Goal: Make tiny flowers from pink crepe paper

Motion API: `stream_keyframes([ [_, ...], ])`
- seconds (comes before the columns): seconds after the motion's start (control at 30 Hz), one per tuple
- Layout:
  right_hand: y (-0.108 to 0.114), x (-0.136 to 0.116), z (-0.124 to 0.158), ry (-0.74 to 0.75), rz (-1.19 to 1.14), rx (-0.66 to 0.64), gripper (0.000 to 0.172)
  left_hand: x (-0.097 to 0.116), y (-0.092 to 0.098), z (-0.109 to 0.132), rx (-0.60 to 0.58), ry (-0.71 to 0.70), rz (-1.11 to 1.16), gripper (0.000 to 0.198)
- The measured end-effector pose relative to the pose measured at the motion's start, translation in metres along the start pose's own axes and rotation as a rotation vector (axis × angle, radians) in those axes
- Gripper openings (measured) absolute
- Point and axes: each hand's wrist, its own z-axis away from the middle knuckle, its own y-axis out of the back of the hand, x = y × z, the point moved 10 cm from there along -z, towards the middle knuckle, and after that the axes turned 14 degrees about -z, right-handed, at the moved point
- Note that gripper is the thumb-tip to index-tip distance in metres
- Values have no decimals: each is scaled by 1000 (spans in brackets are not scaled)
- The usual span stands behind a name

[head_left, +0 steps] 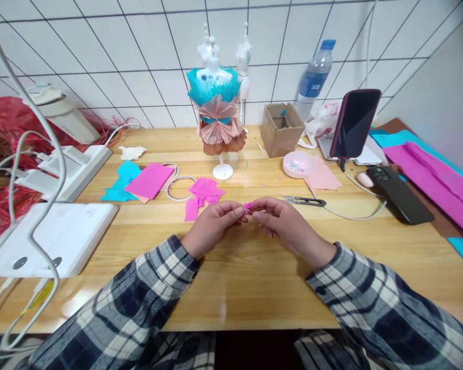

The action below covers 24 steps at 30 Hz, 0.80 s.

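Note:
A small scrap of pink crepe paper (248, 206) is pinched between the thumb and forefinger of my left hand (218, 222). My right hand (289, 223) has its fingers curled, with the fingertips on the scrap's right edge. Just beyond my left hand lie several cut pink paper pieces (203, 188). Black thread snips (308, 201) rest on the table past my right hand. Behind, a small white dress form stands upright, wearing a ruffled paper dress (220, 115) in turquoise, pale pink and brown.
Folded pink paper (151, 181) and turquoise paper (120, 182) lie left. A pink dish (300, 164) of small beads, a cardboard box (281, 132) and a water bottle (317, 77) stand back right. Phones (401, 194), cables and a white power strip (75, 172) flank the wooden table.

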Motion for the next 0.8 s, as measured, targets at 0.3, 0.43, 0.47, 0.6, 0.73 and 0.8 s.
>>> stream_keyframes([
  [0.3,2,-4,-2,33,201,6,32,-4,-18,5,-180,75,-35,30],
  [0.43,-1,-5,-2,62,317,-28,31,-5,-23,6,-238,88,-24,31],
  [0.47,-1,-4,-2,57,325,-30,31,-4,-24,6,-240,79,-26,31],
  [0.6,2,-6,-2,83,312,3,29,-4,-15,5,-132,76,-120,37],
  [0.73,9,-17,0,155,314,112,25,16,6,6,113,-76,-424,41],
  [0.8,10,-19,1,162,320,149,24,35,9,10,199,-246,-611,38],
])
